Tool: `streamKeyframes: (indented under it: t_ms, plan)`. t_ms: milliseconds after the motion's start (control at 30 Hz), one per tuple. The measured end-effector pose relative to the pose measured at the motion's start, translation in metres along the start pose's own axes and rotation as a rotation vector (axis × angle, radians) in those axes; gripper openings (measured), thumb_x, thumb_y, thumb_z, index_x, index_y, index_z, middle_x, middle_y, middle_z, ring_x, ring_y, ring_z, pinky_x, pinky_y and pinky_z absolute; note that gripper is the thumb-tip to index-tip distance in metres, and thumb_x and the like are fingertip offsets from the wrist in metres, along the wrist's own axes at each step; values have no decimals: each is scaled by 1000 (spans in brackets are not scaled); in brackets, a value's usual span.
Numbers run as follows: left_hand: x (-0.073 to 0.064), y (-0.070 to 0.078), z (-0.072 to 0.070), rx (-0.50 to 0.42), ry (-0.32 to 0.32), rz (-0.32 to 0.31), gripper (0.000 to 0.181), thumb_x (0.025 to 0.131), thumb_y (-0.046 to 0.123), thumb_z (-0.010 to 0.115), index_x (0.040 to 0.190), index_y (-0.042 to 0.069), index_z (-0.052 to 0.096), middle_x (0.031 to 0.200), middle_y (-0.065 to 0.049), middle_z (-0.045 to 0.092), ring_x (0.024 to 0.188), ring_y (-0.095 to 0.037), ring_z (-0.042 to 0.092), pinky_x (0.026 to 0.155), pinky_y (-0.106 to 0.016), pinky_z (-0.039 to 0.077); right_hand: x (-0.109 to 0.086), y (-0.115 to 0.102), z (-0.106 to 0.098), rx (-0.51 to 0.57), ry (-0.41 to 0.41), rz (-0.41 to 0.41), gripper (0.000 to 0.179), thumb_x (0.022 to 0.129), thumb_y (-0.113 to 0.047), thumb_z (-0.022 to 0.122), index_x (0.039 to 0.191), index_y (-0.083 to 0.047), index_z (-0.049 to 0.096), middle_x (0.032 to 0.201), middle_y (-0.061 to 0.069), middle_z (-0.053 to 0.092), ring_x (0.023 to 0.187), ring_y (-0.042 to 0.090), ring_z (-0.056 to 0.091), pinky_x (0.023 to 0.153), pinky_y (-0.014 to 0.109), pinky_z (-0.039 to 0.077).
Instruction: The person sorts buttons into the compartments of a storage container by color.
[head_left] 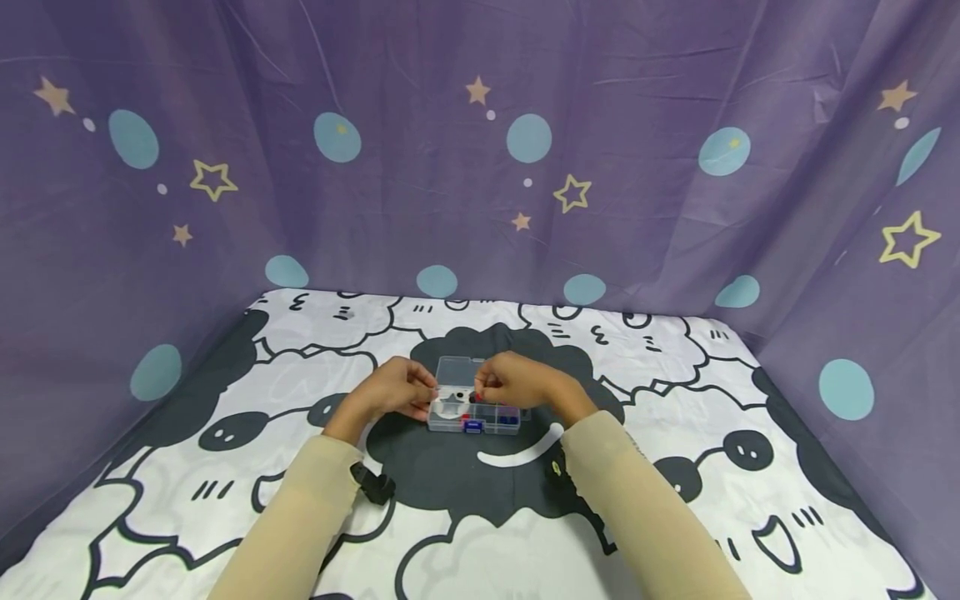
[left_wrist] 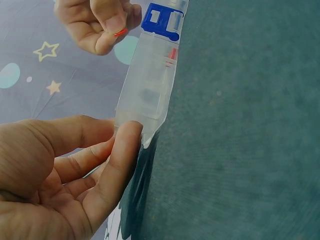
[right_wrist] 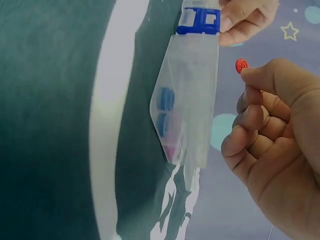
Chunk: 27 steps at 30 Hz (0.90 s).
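A clear plastic compartment box [head_left: 446, 427] lies on the cloth with its lid [head_left: 454, 369] raised at the back. On its front is a blue latch [head_left: 472, 427]. My left hand [head_left: 396, 387] pinches the box's left end between thumb and fingers. Above the box, my right hand [head_left: 516, 380] pinches a small red button [right_wrist: 241, 65] between thumb and index finger, its holes visible in the right wrist view. Blue pieces [right_wrist: 165, 99] show through the wall of a right-hand compartment, and a red piece [left_wrist: 172, 53] shows near the latch.
The box stands on a bedspread-like cloth [head_left: 517, 542] printed with cartoon sheep. A purple curtain [head_left: 420, 208] with stars and dots surrounds the back and sides. A black strap [head_left: 372, 483] is at my left sleeve.
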<state>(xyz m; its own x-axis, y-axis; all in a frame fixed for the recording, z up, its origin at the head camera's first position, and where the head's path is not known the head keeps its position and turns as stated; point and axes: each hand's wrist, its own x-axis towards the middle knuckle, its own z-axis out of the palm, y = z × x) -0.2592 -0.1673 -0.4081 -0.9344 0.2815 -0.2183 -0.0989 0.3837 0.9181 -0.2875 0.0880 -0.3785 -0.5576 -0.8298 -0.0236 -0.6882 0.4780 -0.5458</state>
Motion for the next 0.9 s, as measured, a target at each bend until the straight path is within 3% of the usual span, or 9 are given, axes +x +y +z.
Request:
streamKeyframes:
  t_ms: [200, 600, 900]
  plan:
    - [2, -1, 0, -1, 1, 1, 22, 95, -2, 68, 113, -12, 64, 94, -20, 65, 66, -19, 69, 63, -36, 65, 5, -5, 5, 1, -8, -7, 13, 98, -3, 59, 91, -4, 70, 66, -8, 49, 56, 4, 42, 56, 19, 38]
    - [-1, 1, -2, 5, -9, 3, 23, 95, -1, 68, 115, -12, 63, 95, -19, 65, 67, -19, 69, 64, -36, 65, 16, -14, 13, -35, -52, 19, 11, 97, -5, 61, 93, -9, 70, 66, -10, 55, 55, 4, 43, 53, 19, 37]
    - [1, -1, -2, -2, -14, -1, 22, 95, -1, 68, 114, -12, 64, 94, -19, 65, 66, -19, 69, 64, -35, 65, 24, -19, 17, 41, -83, -2, 13, 98, -2, 60, 95, -3, 72, 79, 3, 72, 59, 3, 52, 55, 18, 43]
